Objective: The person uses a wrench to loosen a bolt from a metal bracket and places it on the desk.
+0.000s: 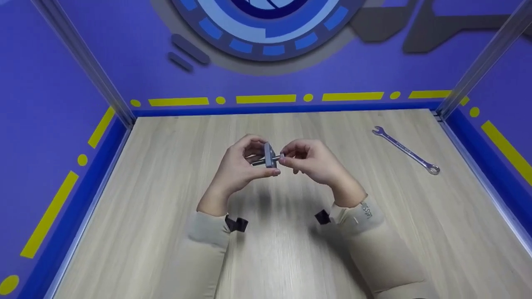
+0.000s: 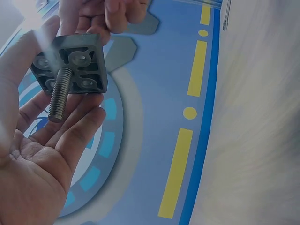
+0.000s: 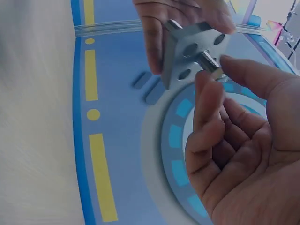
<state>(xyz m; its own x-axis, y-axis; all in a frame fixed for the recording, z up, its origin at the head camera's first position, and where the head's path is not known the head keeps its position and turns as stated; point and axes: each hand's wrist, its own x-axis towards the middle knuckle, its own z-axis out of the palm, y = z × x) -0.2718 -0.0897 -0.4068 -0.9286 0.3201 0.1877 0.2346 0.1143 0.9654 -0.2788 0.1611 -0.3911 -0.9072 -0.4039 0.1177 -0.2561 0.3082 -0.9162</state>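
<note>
My left hand (image 1: 239, 166) grips a square grey metal plate (image 1: 269, 155) by its edges, between thumb and fingers. In the right wrist view the plate's flat face shows several round holes. Its other face is ribbed, and a threaded bolt (image 2: 61, 93) stands out of it in the left wrist view. On the flat side, thumb and fingertip of my right hand (image 1: 311, 160) pinch the end of a bolt (image 3: 209, 64) that sticks out near the plate's middle. Whether both ends belong to one bolt, I cannot tell. Both hands hold the parts above the table.
A combination wrench (image 1: 405, 149) lies slanted on the wooden table (image 1: 166, 199), to the right of my hands. Blue panels (image 1: 124, 79) with yellow marks stand at the back and both sides, joined by metal corner posts (image 1: 83, 58).
</note>
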